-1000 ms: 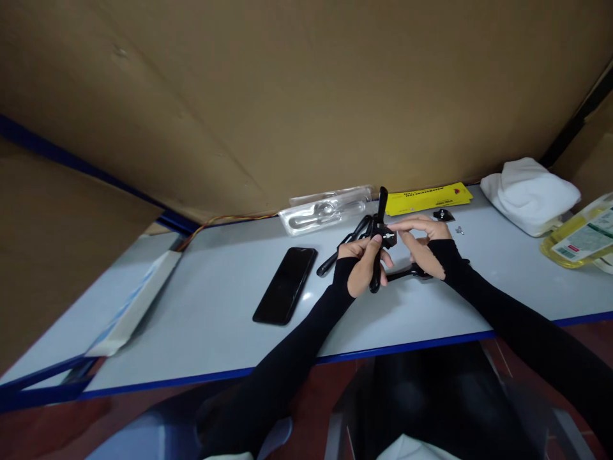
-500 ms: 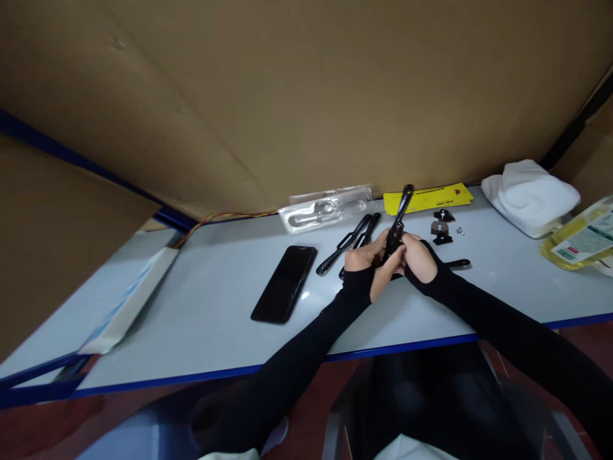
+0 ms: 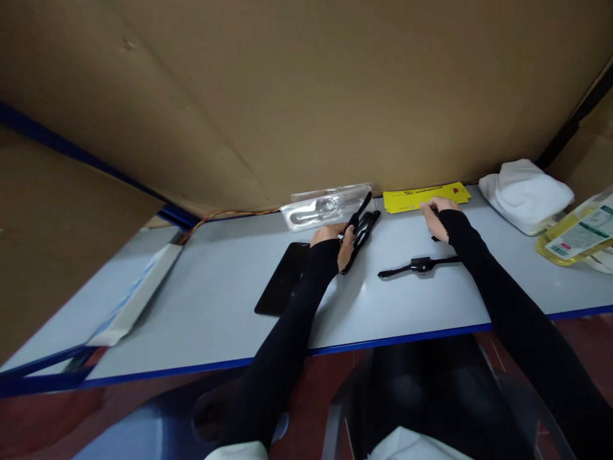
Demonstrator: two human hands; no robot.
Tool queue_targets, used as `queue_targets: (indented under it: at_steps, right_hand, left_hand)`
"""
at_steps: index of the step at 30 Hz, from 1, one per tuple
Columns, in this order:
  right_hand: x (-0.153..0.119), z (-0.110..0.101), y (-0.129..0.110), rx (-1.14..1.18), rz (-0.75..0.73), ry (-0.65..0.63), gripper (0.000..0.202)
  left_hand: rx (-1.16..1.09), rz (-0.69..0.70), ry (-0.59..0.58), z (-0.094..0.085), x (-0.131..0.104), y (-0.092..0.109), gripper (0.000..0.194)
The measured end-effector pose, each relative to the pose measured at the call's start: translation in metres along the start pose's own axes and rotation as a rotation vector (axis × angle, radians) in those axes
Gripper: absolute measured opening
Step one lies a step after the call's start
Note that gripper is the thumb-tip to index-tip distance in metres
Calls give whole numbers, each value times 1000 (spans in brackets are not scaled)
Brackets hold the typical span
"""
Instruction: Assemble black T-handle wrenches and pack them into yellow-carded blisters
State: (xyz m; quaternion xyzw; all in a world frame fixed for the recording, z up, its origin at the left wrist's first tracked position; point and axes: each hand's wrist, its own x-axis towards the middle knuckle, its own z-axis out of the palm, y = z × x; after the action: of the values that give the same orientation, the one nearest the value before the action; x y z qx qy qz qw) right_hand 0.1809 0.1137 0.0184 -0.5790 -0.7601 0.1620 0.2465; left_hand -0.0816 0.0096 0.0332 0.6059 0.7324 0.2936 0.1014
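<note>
My left hand (image 3: 332,241) is closed around a black spokeshave (image 3: 363,206), whose upper handle points up and away. It is beside other black spokeshaves (image 3: 364,239) lying on the table, partly overlapped from this view. My right hand (image 3: 438,216) has its fingers curled together just in front of the yellow cards; whatever they grip is hidden. A sliver of a small black part (image 3: 435,239) shows under that hand, which covers the rest of the small parts. Between my hands and nearer to me lies another spokeshave (image 3: 421,265), its right end meeting my right sleeve.
A black phone (image 3: 282,281) lies partly under my left forearm. Clear plastic packs (image 3: 316,211) and yellow printed cards (image 3: 400,202) lie along the back panel. At right are a white cloth bundle (image 3: 524,195) and a bottle of yellow liquid (image 3: 575,236).
My hands have parted. The left carried the held spokeshave left towards the others; the right moved up and right over the small parts. The spokeshave beneath them is now uncovered.
</note>
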Motion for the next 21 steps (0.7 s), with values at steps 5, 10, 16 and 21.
queue_targets:
  at_steps: [5, 10, 16, 21]
  right_hand:
    - [-4, 2, 2, -310, 59, -75, 23]
    - [-8, 11, 0, -322, 77, -135, 26]
    - [-19, 0, -5, -305, 1, 13, 50]
    - [-38, -23, -6, -27, -362, -531, 57]
  left_hand:
    - [250, -23, -137, 7, 6, -12, 34]
    - [226, -37, -154, 9, 8, -13, 29]
    - [260, -93, -139, 12, 12, -19, 31]
    - [325, -33, -108, 15, 12, -25, 40]
